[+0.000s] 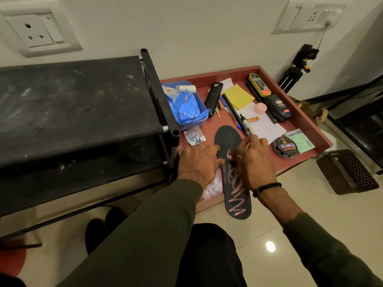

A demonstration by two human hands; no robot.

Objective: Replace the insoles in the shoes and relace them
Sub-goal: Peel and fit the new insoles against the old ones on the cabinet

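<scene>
a: insole [232, 162], black with pink squiggles, lies across the near edge of the red table [306, 112], heel end hanging out past that edge toward the person.

b: and the grip?

a: right hand [251, 160] has its fingertips curled in, pinching something small and pink against the insole's middle. i can't tell what the thing is. left hand [199, 162] lies flat, fingers straight, pressing down at the insole's left side near the table's near-left corner.

b: what's around it?

a: just beyond the right hand, a black marker [246, 126] lies on a white sheet. a round tin of shoe polish [286, 147] sits toward the near-right corner. a blue tray [199, 96] of packets stands by the left edge, and yellow sticky notes [238, 96] lie further back. a black shoe rack [72, 100] stands to the left of the table.

b: how far along, would you say?

a: early, i'd judge. only one insole shows, out on the table and not in a shoe. two dark shapes on the floor under the rack may be the shoes [103, 226], but they're too dim to be sure. no laces visible. fitting insoles and all the relacing seem still ahead.
</scene>
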